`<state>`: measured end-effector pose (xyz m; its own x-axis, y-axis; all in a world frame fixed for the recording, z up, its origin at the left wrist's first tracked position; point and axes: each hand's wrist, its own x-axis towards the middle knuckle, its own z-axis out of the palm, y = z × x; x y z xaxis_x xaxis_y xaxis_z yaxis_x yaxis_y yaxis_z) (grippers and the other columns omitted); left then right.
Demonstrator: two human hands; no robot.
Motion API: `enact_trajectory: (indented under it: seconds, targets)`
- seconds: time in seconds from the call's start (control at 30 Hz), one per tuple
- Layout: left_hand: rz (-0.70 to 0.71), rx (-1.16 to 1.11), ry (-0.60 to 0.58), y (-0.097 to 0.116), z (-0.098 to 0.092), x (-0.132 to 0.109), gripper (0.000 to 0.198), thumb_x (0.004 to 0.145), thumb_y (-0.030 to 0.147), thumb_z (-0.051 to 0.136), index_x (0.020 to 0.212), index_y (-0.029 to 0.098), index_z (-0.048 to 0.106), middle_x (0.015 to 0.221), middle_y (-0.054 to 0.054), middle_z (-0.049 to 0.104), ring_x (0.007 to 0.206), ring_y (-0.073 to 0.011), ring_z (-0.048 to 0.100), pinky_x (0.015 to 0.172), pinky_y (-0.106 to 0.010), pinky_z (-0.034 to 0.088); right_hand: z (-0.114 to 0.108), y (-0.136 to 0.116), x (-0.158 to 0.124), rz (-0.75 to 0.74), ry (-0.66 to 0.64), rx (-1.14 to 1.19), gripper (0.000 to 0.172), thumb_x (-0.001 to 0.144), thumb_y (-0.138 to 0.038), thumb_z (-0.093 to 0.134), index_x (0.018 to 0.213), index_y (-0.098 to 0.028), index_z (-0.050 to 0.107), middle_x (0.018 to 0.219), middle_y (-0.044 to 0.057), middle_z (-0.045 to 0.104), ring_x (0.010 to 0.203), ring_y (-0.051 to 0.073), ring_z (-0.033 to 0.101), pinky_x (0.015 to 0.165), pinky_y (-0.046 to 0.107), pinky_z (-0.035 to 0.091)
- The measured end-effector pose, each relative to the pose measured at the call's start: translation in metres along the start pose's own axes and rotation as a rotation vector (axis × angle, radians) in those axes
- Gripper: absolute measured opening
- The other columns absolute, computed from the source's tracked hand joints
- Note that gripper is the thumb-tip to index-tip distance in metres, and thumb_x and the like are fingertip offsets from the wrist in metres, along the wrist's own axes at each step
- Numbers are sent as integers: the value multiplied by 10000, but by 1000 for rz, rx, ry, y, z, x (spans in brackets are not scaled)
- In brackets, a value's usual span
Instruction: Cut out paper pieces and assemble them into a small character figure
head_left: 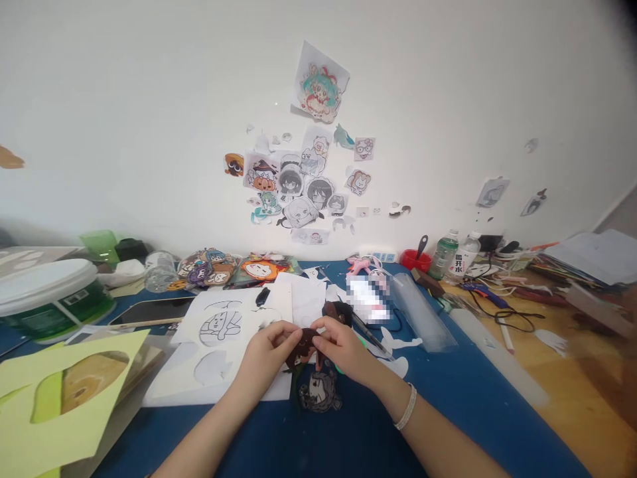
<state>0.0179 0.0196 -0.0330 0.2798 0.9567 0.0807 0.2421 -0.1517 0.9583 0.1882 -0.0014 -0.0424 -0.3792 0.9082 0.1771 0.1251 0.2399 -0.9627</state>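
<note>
My left hand and my right hand meet over the blue table mat. Between their thumbs and fingers they pinch a small dark brown cut-out piece, one hand at each side; its lower part shows reddish brown. Just below lies a grey-haired cartoon character cut-out with a pale face. White paper sheets with a line drawing lie to the left of my left hand. A dark pen-like tool rests beyond my right hand, beside white paper scraps.
Yellow paper with a cut-out hole and a white-lidded tub stand left. Colourful character cut-outs line the wall. To the right are a clear plastic sheet, bottles, a red cup and loose cables.
</note>
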Motion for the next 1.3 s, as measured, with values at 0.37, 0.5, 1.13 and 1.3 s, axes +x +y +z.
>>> enact_trajectory:
  seconds: [0.37, 0.5, 1.13, 1.3]
  targets:
    - [-61, 148, 145, -7, -10, 6, 321, 768, 506, 461, 627, 218, 446, 351, 68, 503, 359, -129, 481, 456, -231, 370, -43, 24, 13, 25, 450, -873, 202, 810, -230, 511, 977, -156, 595, 948, 118, 630, 919, 278, 535, 730, 372, 431]
    - [-125, -40, 106, -8, -8, 9, 296, 713, 504, 516, 683, 217, 453, 449, 50, 579, 425, -150, 561, 451, -237, 407, -42, 35, 16, -2, 390, -941, 231, 733, -179, 603, 961, -171, 632, 957, 97, 646, 943, 285, 507, 758, 376, 420]
    - [-87, -65, 161, -4, -11, 8, 315, 683, 512, 555, 668, 203, 500, 464, 67, 484, 433, -102, 466, 429, -199, 398, -29, 14, 12, 24, 539, -331, 245, 762, -212, 506, 990, -169, 585, 834, 55, 608, 717, 166, 592, 616, 281, 510]
    - [-55, -44, 118, -13, -10, 12, 288, 695, 481, 543, 743, 198, 517, 534, 55, 512, 452, -104, 471, 433, -207, 408, -27, 5, 10, 81, 468, -84, 207, 753, -292, 540, 885, -162, 632, 801, 51, 640, 729, 172, 604, 635, 285, 502]
